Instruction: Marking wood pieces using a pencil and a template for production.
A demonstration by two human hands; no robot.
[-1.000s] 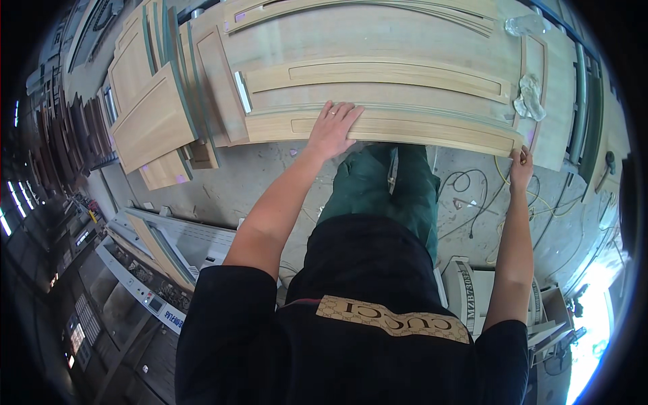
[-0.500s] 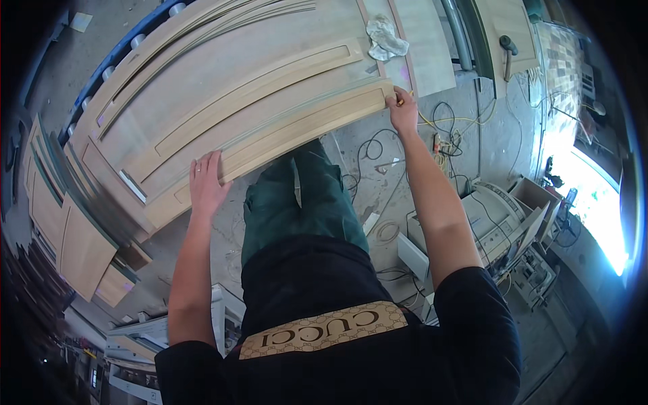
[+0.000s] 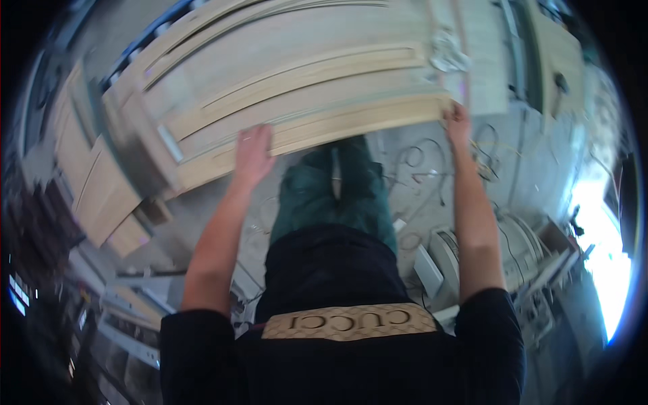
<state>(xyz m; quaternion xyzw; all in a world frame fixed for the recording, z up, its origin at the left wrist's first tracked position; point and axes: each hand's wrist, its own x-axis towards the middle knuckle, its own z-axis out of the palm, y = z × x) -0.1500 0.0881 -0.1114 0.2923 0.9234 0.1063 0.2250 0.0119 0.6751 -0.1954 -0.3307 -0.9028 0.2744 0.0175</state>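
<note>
Your near panel (image 3: 358, 123), pale wood with a grooved border, lies at twelve o'clock along the near edge of the bench (image 3: 364, 30). Your left hand (image 3: 255, 154) rests at eleven o'clock, fingers loosely extended over the panel's top, not closed around it. At one o'clock, your right hand (image 3: 457, 121) is at the panel's right end with fingers curled in; blur hides how tightly they close, so you cannot tell whether they grip it. A second grooved panel (image 3: 307, 81) lies just beyond the first. A crumpled whitish wad (image 3: 449, 52) sits past your right hand, and stacked panels (image 3: 111, 179) stand at ten o'clock.
</note>
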